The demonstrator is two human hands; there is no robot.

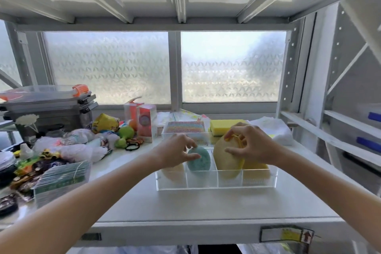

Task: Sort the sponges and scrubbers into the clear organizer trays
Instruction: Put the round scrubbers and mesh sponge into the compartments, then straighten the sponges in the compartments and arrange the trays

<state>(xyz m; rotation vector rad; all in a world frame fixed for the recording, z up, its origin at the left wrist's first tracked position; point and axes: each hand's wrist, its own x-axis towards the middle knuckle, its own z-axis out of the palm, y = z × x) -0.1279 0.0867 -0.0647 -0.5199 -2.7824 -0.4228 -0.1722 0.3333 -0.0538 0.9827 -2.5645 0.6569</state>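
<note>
- Two bare hands work over one clear acrylic organizer tray with upright dividers (216, 179), which sits on the white shelf top (206, 206) straight below them; only the head view is given.
- The left hand (175, 153) pinches a round teal knitted scrubber (199, 160) between thumb and fingertips, fingers closed on its upper edge. The scrubber stands on edge in the second compartment from the left, probably so it fits the narrow slot.
- Under the left wrist, in the leftmost compartment, a pale cream round scrubber (174, 172) stands the same way.
- The right hand (250, 146) is clamped on a large tan-yellow round mesh scrubber (225, 159), fingertips gripping its top and the yellow hanging loop (237, 140). It stands upright in the third compartment, partly lowered, and looks like it is being seated there.
- Below the right wrist, the rightmost compartment holds a yellow scrubber (256, 168).
- Beyond both hands sits a second clear tray holding a rainbow-patterned flat scrubber (185, 127), with a yellow rectangular foam sponge (223, 126) just beside it, apparently yet to be sorted.
</note>
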